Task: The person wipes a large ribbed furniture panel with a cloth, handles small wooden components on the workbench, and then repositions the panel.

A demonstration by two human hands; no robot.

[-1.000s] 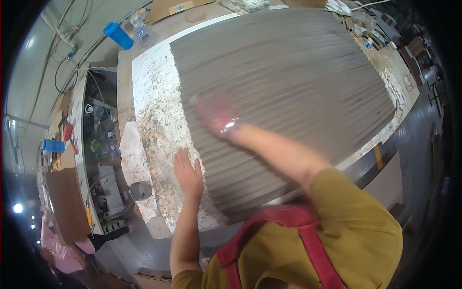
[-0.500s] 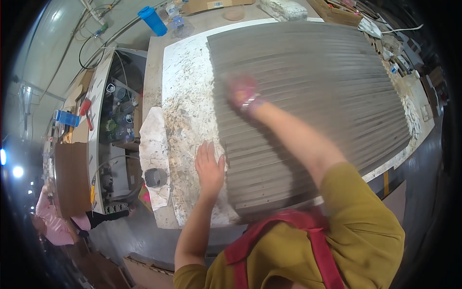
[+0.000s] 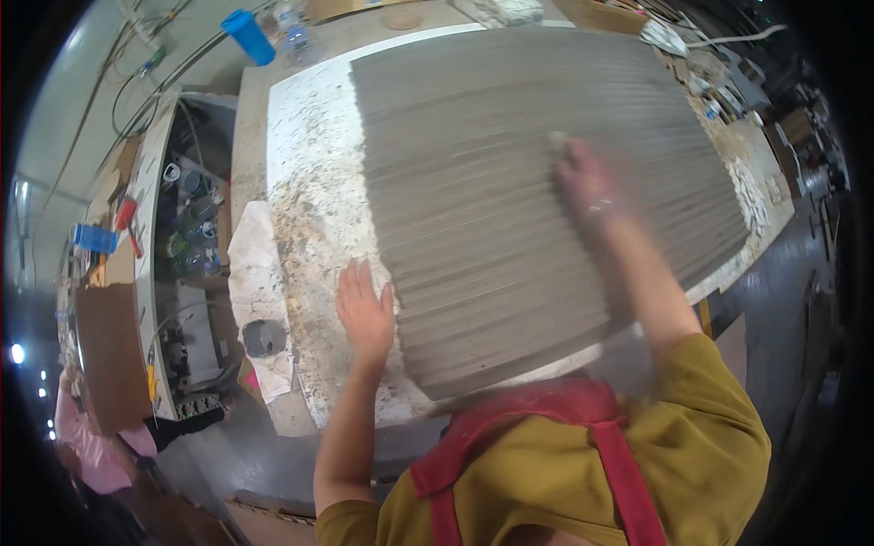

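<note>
A large grey-brown panel (image 3: pixel 473 182) with parallel ridges lies on a white, stained board (image 3: pixel 314 136) on the worktable. My left hand (image 3: pixel 365 309) rests flat, fingers stretched, on the board beside the panel's left edge; nothing is in it. Over the panel's right half is my right hand (image 3: pixel 587 177), blurred by motion, in what looks like a pinkish glove. Its fingers look curled, and a small pale bit shows at their tips, too smeared to name.
A blue cup (image 3: pixel 248 36) and clear bottles stand at the far left. A stained white sheet (image 3: pixel 258 273) bearing a grey round object (image 3: pixel 264 338) lies left of the board. Beyond are a shelf unit (image 3: pixel 150 246) and a person in pink (image 3: pixel 100 446). Clutter lines the right edge.
My right hand has swept rightward across the panel from near its left edge. The left hand stays flat on the board. The whole view has shifted slightly.
</note>
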